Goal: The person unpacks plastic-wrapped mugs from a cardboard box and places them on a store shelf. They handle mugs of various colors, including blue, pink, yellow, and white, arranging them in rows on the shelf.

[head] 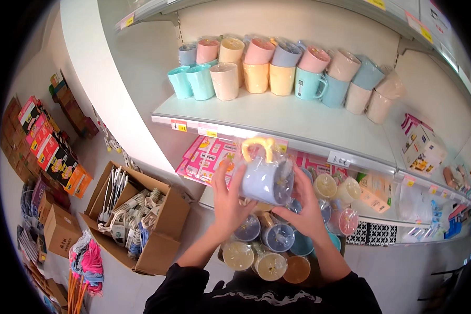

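Note:
Between both hands I hold a pale blue mug (pixel 259 181) in clear plastic wrap, tilted on its side with its yellow handle upward. My left hand (pixel 228 200) grips the base end. At the rim end, my right hand (pixel 304 208) holds the wrap and the mug's edge. Below my hands stand several wrapped mugs in blue, cream and pink, among them a blue mug (pixel 278 237) and a cream mug (pixel 271 266). Ahead, a shelf (pixel 235 112) carries wrapped mugs, some stacked in two layers, such as a turquoise mug (pixel 308 83).
An open cardboard box (pixel 161 239) of cables stands on the floor to my left. Mops with pink and grey heads (pixel 88 259) lie beyond it. Pink printed packages (pixel 204 157) rest on the lower shelf, and a white box (pixel 424 149) sits at the right.

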A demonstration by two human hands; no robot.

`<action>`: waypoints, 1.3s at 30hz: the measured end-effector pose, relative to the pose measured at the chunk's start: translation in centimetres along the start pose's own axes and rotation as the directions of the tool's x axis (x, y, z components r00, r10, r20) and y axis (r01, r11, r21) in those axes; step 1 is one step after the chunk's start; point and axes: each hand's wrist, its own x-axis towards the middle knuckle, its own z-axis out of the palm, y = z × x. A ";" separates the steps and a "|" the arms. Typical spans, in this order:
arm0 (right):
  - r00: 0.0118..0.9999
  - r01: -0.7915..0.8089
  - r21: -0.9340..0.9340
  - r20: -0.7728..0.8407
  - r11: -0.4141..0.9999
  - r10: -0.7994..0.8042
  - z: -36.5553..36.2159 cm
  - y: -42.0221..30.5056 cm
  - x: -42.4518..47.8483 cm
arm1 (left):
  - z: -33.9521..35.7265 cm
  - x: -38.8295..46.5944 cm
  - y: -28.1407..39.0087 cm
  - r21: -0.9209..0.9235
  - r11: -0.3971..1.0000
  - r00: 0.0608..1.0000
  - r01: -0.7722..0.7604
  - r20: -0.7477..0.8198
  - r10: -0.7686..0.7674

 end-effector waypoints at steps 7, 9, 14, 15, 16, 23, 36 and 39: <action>0.962 0.273 -0.186 0.078 0.944 -0.263 4.8 -1.2 11.6 | 1.6 8.1 -7.4 0.032 0.998 0.940 -0.050 -0.336 0.058; 0.908 0.418 -0.186 0.109 0.890 -0.404 6.4 -0.8 15.1 | 0.7 10.5 -9.2 0.048 0.995 0.911 -0.084 -0.401 0.096; 0.924 0.377 -0.281 0.048 0.883 -0.379 10.3 0.6 21.7 | 1.0 14.2 -14.0 0.120 0.993 0.886 -0.001 -0.460 0.056; 0.922 0.381 -0.285 0.045 0.879 -0.385 10.5 1.0 22.6 | 1.3 14.6 -14.8 0.059 0.998 0.892 0.001 -0.451 0.026; 0.916 0.397 -0.272 0.057 0.877 -0.397 11.1 1.2 23.5 | 1.2 14.9 -15.8 0.018 1.000 0.893 0.011 -0.451 -0.002; 0.831 0.525 -0.540 0.156 0.658 -0.534 13.2 5.3 28.9 | 0.5 19.8 -21.4 0.008 0.995 0.849 0.097 -0.523 -0.079; 0.815 0.510 -0.768 0.287 0.389 -0.503 19.1 4.8 44.5 | -0.1 32.0 -32.0 0.220 0.932 0.836 0.287 -0.533 -0.132; 0.827 0.515 -0.749 0.306 0.417 -0.472 19.3 5.5 45.5 | 1.2 32.1 -33.3 0.207 0.916 0.840 0.342 -0.504 -0.200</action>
